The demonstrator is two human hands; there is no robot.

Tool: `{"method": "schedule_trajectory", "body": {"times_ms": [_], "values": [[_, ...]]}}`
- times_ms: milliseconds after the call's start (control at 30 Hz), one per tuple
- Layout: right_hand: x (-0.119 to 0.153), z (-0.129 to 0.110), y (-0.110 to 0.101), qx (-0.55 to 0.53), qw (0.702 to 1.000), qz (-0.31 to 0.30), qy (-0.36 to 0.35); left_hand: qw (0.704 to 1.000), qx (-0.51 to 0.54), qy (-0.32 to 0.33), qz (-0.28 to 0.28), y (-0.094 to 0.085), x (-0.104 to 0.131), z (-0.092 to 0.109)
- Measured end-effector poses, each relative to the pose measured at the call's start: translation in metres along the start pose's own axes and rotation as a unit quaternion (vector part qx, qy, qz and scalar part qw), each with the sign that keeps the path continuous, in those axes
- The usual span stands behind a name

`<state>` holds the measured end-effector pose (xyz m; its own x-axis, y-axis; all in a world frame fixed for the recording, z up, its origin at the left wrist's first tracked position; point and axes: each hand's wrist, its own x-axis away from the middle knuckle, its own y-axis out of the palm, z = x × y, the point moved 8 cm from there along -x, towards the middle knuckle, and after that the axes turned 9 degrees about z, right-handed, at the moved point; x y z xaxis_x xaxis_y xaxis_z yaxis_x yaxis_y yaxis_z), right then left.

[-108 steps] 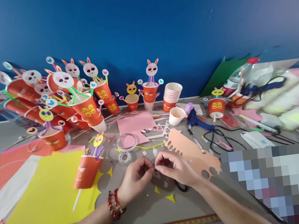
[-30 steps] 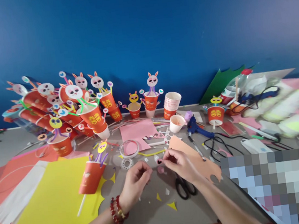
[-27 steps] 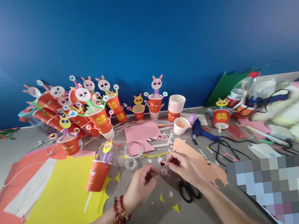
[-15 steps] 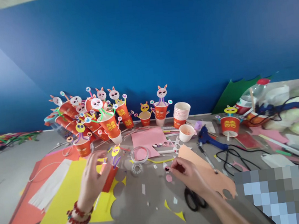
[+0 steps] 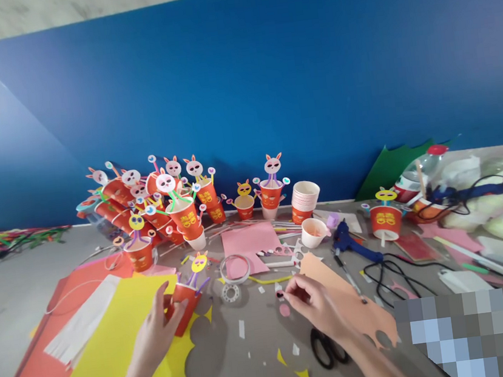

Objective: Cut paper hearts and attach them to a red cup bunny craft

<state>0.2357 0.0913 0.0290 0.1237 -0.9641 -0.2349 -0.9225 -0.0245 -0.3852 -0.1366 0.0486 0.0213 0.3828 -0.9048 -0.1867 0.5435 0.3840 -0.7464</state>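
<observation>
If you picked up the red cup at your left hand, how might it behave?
The red cup looks like paper, so probably light and easily dented. Being round, it might roll. The yellow face above thin purple stems may wobble.

Head view of a craft table. The left hand (image 5: 155,333), thumb and fingers parted, is at a red paper cup (image 5: 186,321) bearing a yellow animal head (image 5: 199,263); firm grip cannot be told. The right hand (image 5: 314,304) pinches a small disc (image 5: 280,294) with a dark mark, just above a pink disc (image 5: 285,310) on the table (image 5: 229,362). Black-handled scissors (image 5: 321,351) lie near the right wrist; a yellow sheet (image 5: 109,337) extends beneath the left hand. Rabbit-headed cups (image 5: 188,218) cluster before a blue wall (image 5: 238,80).
</observation>
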Motion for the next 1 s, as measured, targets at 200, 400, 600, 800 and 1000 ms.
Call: {"method": "schedule_trajectory", "body": {"times_ms": [200,400,600,800,1000], "values": [[-0.001,0.001,0.000,-0.017,1.000,0.004,0.000,0.979,0.194,-0.049,0.031,0.001,0.022,0.015],[-0.002,-0.003,0.001,-0.085,0.996,-0.008,0.031,0.954,0.295,0.016,-0.046,0.012,0.029,0.073],[-0.006,0.006,-0.008,-0.126,0.990,0.027,0.063,0.900,0.397,-0.046,-0.174,0.054,0.038,0.110],[-0.010,0.007,-0.014,-0.121,0.990,0.037,0.061,0.890,0.420,-0.045,-0.173,0.068,0.036,0.130],[-0.012,0.008,-0.016,-0.128,0.986,0.039,0.095,0.883,0.411,-0.122,-0.192,0.099,0.037,0.098]]}}
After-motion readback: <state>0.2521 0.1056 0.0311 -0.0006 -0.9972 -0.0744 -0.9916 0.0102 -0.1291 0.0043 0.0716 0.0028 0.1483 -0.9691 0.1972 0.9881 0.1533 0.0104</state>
